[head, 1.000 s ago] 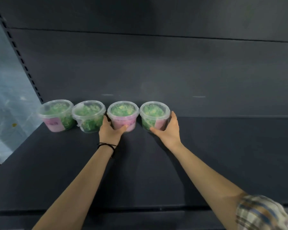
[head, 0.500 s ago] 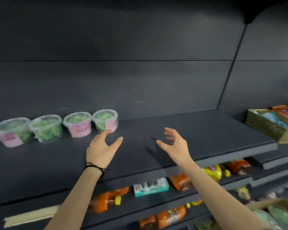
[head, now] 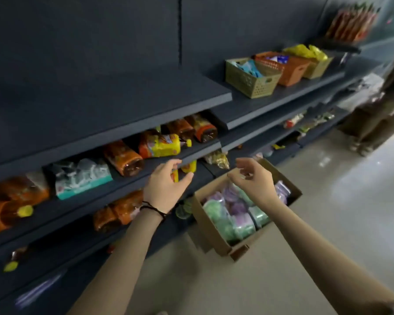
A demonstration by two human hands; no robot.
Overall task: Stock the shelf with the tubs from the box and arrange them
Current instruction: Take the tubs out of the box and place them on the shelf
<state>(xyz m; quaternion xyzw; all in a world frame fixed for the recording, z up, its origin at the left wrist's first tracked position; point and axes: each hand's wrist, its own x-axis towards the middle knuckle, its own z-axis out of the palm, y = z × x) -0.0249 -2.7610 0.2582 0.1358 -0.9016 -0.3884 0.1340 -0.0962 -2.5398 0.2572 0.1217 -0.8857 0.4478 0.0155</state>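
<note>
A cardboard box (head: 210, 230) stands on the floor by the shelving, filled with several clear tubs (head: 231, 215) of green and purple contents. My left hand (head: 166, 186) hovers open just left of the box, in front of the lower shelves, a black band on its wrist. My right hand (head: 254, 180) hangs open above the box, fingers curled downward and holding nothing. The dark top shelf (head: 114, 103) shows bare in this view; the tubs placed on it are out of frame to the left.
Orange packets (head: 123, 155), a yellow packet (head: 162, 145) and a teal tissue pack (head: 82, 178) lie on the lower shelves. Olive, orange and yellow baskets (head: 251, 77) sit on the shelf to the right. A pale floor (head: 316, 219) runs to the right, where a person's legs (head: 373, 123) stand.
Both hands let go of the tubs on the top shelf and came down and right. My view swung from the row of tubs to the box on the floor.
</note>
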